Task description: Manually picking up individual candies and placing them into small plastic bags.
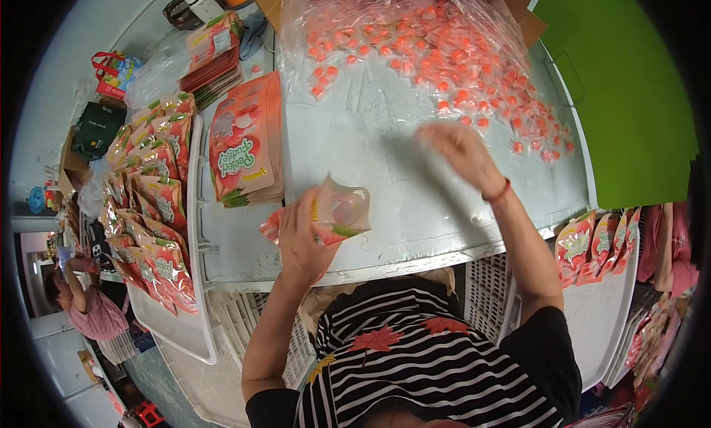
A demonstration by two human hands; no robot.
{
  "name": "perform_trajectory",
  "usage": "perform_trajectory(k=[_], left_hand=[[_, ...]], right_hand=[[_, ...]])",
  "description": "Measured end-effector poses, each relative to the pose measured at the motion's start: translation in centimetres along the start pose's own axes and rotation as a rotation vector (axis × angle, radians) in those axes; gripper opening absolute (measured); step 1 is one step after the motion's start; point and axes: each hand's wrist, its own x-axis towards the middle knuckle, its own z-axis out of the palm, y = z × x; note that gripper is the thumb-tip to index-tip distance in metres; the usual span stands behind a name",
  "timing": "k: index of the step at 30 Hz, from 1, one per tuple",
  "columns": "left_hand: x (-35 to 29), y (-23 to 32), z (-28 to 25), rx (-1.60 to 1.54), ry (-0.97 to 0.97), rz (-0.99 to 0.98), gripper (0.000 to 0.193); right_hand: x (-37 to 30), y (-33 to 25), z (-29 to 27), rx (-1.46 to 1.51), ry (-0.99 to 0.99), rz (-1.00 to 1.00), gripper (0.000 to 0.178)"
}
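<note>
My left hand (pixel 300 231) is closed around a red-and-tan stand-up pouch (pixel 346 217), tilted above the near part of the table. The pouch's mouth gapes toward the right, and part of its front is covered by my fingers. Over the middle of the table is my right hand (pixel 459 154), with a red band at the wrist. Its fingers are smeared by motion, so whether they hold anything is unclear. Just beyond it lie many small clear-wrapped red candies (pixel 481 94), spread across the far right of the table. A stack of flat pouches (pixel 244 143) lies left of my left hand.
Filled pouches (pixel 159 206) stand in rows on a white tray (pixel 198 294) at the left. Another pouch stack (pixel 211 61) sits farther back. A clear plastic bag (pixel 296 50) drapes behind the candies. More pouches (pixel 578 243) stand at the right. A co-worker (pixel 96 309) is at far left.
</note>
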Motion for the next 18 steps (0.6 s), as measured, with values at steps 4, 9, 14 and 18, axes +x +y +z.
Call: perform_trajectory(k=[4, 9, 14, 18], left_hand=[[-1.1, 0.6, -0.2, 0.038, -0.048, -0.077, 0.092], [-2.0, -0.5, -0.9, 0.101, 0.046, -0.085, 0.086], [-3.8, -2.3, -2.4, 0.181, 0.17, -0.132, 0.091], [-4.9, -3.4, -3.9, 0.143, 0.227, -0.208, 0.091]], right_hand=[[4.4, 6.5, -0.7, -0.944, 0.566, -0.13, 0.039], [4.7, 8.7, 4.1, -1.084, 0.477, 0.004, 0.046], [1.9, 5.8, 7.5, -0.86, 0.28, -0.168, 0.041], [0.3, 6.0, 3.3, 0.015, 0.444, 0.206, 0.041]])
